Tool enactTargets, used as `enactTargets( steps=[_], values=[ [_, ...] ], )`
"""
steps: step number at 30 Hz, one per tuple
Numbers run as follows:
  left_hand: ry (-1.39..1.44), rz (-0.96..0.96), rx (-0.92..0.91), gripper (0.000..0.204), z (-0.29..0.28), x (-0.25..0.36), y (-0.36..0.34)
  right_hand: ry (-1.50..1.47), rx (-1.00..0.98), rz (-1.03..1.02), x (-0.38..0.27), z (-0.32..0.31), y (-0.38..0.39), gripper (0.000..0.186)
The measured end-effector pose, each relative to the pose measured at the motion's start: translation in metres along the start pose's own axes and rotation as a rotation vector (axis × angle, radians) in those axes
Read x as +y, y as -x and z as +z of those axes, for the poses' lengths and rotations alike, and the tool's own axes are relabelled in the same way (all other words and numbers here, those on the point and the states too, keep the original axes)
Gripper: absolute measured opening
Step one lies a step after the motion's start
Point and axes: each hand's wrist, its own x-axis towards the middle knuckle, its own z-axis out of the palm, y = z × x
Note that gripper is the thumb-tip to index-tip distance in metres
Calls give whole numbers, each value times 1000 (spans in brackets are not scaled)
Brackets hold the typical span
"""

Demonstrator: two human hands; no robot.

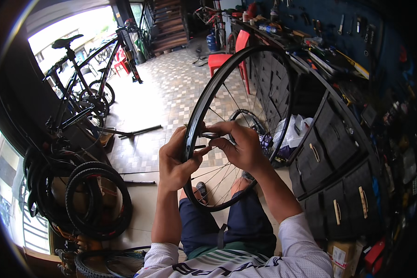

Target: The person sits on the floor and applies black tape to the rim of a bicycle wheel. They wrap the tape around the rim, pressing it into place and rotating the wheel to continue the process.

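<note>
From afar, I look through one wide fisheye camera on the wearer's head, aimed down and forward past their shirt (245, 265). The bicycle wheel (199, 113) sits close before the lens; the tiled floor (171, 83) recedes well beyond it.

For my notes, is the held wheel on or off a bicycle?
Off: the left hand grips the wheel; no frame is attached.

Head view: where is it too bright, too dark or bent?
In the head view, the doorway is washed out and glare whitens part of the tiled floor; in that same view, the right margin sinks into darkness, the drawer cabinet bows, and the wheel rim shows a pale sheen.
</note>
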Motion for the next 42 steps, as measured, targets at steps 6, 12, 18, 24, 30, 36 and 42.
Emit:
enactTargets(
  steps=[6,12,18,24,30,36,42],
  values=[
    [29,8,-37,62,7,-1,-1,-287,112,379,-3,13,2,25],
    [-153,12,74,69,8,5,0,14,159,80,-1,19,0,32],
    [-145,30,83,62,3,0,-1,361,80,-239,4,7,3,46],
    [-172,30,36,62,0,0,0,411,72,-269,12,5,14,43],
    [-170,49,34,61,5,1,1,461,269,-366,8,11,13,39],
    [-270,113,-29,61,1,5,-3,433,266,-364,8,11,15,39],
    [-203,110,-25,63,4,1,-4,-89,151,148,-20,-1,8,35]
  ],
)
